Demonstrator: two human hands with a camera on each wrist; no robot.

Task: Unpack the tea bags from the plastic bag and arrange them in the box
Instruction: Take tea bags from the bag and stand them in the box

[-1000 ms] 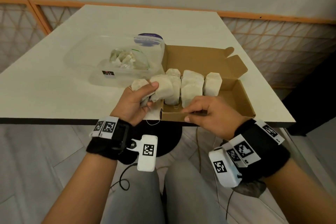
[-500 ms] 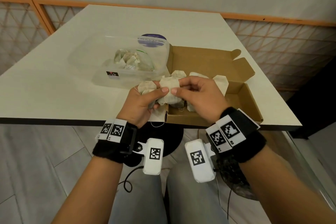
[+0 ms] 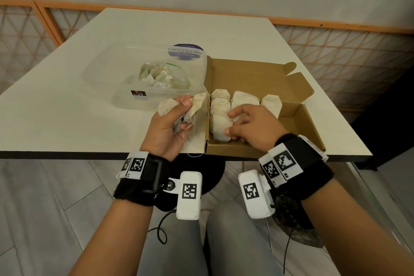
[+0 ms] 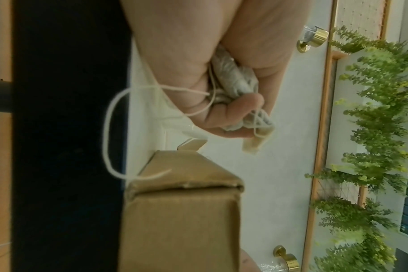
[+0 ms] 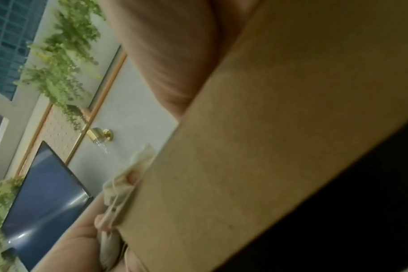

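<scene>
My left hand (image 3: pixel 177 116) grips a bunch of tea bags (image 3: pixel 167 106) just left of the open cardboard box (image 3: pixel 304 119); strings dangle from it. The left wrist view shows the fingers curled round those crumpled tea bags (image 4: pixel 235 82) above the box corner (image 4: pixel 182 211). My right hand (image 3: pixel 229 123) is inside the box and pinches one tea bag (image 3: pixel 218 129) at the near end of the left row. More tea bags (image 3: pixel 244 99) stand upright in rows behind it. The clear plastic bag (image 3: pixel 134 67) lies left of the box with several tea bags (image 3: pixel 161 74) inside.
The box sits at the near edge of the white table (image 3: pixel 67 119), its lid (image 3: pixel 246 71) folded back. The box's right part shows bare cardboard. In the right wrist view the box wall (image 5: pixel 268 147) fills most of the frame. An orange lattice railing (image 3: pixel 336 51) borders the table.
My right hand went up to the bunch in my left hand, took one tea bag, and brought it down into the near-left of the box. The left hand stayed in place.
</scene>
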